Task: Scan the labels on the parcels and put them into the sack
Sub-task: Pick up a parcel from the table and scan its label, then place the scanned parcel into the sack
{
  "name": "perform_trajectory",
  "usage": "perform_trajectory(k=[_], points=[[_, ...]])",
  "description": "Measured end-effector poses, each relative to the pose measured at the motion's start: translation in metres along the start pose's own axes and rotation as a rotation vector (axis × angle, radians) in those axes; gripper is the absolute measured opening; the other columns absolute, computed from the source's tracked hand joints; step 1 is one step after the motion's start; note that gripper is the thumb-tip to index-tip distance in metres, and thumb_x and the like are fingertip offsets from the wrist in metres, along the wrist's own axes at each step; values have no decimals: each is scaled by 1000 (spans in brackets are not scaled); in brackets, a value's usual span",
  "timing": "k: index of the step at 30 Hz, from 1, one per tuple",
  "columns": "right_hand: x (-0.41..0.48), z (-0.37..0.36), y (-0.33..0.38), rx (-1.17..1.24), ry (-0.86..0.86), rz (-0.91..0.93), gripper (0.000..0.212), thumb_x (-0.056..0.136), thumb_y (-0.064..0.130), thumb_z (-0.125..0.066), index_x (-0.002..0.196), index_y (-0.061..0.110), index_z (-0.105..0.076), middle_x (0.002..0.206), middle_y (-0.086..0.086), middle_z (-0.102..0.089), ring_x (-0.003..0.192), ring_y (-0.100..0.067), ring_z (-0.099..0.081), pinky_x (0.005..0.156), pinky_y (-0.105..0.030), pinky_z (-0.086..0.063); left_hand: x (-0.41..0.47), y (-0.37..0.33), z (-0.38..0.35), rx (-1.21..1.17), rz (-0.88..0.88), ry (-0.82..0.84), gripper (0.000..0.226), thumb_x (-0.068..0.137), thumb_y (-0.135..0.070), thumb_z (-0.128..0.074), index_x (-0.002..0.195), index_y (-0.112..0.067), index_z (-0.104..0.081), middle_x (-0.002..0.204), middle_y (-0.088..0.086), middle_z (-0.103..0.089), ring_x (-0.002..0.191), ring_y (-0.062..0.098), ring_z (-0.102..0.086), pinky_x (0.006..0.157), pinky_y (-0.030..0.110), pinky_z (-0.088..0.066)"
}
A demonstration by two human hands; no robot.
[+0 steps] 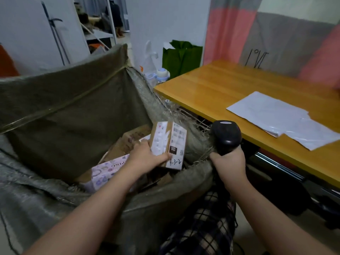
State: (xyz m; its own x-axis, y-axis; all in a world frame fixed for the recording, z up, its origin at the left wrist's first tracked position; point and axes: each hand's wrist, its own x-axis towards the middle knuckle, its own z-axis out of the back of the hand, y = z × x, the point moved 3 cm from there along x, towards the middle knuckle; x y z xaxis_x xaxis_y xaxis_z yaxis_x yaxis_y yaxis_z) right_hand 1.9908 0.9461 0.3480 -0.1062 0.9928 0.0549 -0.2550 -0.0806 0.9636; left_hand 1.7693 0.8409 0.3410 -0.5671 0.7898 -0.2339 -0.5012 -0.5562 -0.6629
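A big grey-green woven sack (70,111) stands open at the left and centre. Inside its mouth my left hand (145,155) grips a small brown cardboard parcel (168,142) with white labels, held over other boxes, among them a white patterned box (106,172) and a brown carton (132,137). My right hand (228,162) is shut on the handle of a black barcode scanner (226,135), held upright at the sack's frayed right rim. A flat white plastic mailer (281,116) lies on the wooden table.
The yellow wooden table (211,85) stands at the right, its dark metal frame below. A green bag (182,57) and a plastic bottle (161,74) sit behind the sack by the wall. Pink and grey curtain hangs at the back right. Plaid clothing shows below.
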Motion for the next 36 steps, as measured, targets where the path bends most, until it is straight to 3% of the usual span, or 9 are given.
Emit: perform_trajectory(k=[3, 5, 10, 12, 15, 19, 25, 31, 36], points=[[-4, 2, -1, -41, 43, 39, 52, 73, 4, -73, 118, 22, -55, 87, 19, -57, 79, 3, -53, 70, -23, -43, 9, 7, -19, 254, 26, -64, 104, 63, -69, -72, 142, -14, -32, 140, 17, -38, 126, 35, -41, 102, 43, -41], [-7, 3, -2, -40, 71, 39, 55, 73, 5, -73, 123, 20, -56, 90, 17, -59, 85, -6, -58, 74, -25, -46, 18, 10, -23, 406, 12, -118, 107, 66, -67, -71, 145, -13, -24, 142, 21, -30, 130, 39, -30, 104, 44, -35], [-10, 7, -15, 44, 25, 32, 49, 73, 3, -73, 109, 29, -52, 88, 19, -58, 80, 2, -55, 66, -19, -44, 30, 27, -28, 709, -5, -51, 104, 67, -62, -73, 147, -18, -23, 140, 19, -25, 128, 38, -26, 105, 44, -30], [-9, 9, -20, 42, 23, 26, 51, 74, 3, -73, 111, 30, -51, 87, 21, -56, 78, 6, -53, 63, -17, -41, 27, 35, -26, 689, 28, -21, 97, 71, -67, -68, 146, -21, -28, 141, 16, -25, 131, 36, -25, 106, 44, -30], [-6, 11, -24, -10, 46, 16, 51, 76, 6, -74, 113, 31, -49, 87, 23, -53, 83, -5, -56, 72, -21, -43, 14, 23, -20, 611, -145, -193, 78, 79, -68, -57, 137, -18, -43, 131, 14, -38, 121, 33, -36, 101, 41, -33], [1, 24, -12, 10, 60, 81, 35, 81, 15, -74, 112, 15, -58, 101, -1, -68, 101, -23, -63, 89, -40, -51, -6, -26, -13, 470, -434, -376, 59, 88, -52, -56, 136, -18, -47, 124, 8, -45, 114, 28, -39, 97, 40, -35], [28, 81, 15, -120, -5, 198, 23, 83, 36, -70, 92, 14, -67, 76, -8, -67, 74, -18, -63, 59, -26, -42, 2, -106, -42, 393, -637, -303, 49, 92, -47, -53, 133, -19, -51, 123, 5, -46, 117, 26, -38, 98, 39, -33], [63, 144, 14, -93, -152, 177, 19, 84, 28, -70, 73, 14, -62, 63, -1, -59, 62, -15, -55, 57, -28, -40, 24, -192, -96, 386, -860, -134, 54, 91, -49, -54, 134, -16, -49, 129, 4, -47, 122, 24, -39, 99, 37, -34], [71, 171, 2, 226, -221, 86, 21, 83, 23, -69, 62, 25, -68, 59, 6, -60, 55, -5, -57, 57, -20, -45, 41, -253, -139, 482, -939, -41, 69, 85, -61, -57, 131, -10, -50, 133, 8, -49, 125, 26, -42, 103, 38, -38]])
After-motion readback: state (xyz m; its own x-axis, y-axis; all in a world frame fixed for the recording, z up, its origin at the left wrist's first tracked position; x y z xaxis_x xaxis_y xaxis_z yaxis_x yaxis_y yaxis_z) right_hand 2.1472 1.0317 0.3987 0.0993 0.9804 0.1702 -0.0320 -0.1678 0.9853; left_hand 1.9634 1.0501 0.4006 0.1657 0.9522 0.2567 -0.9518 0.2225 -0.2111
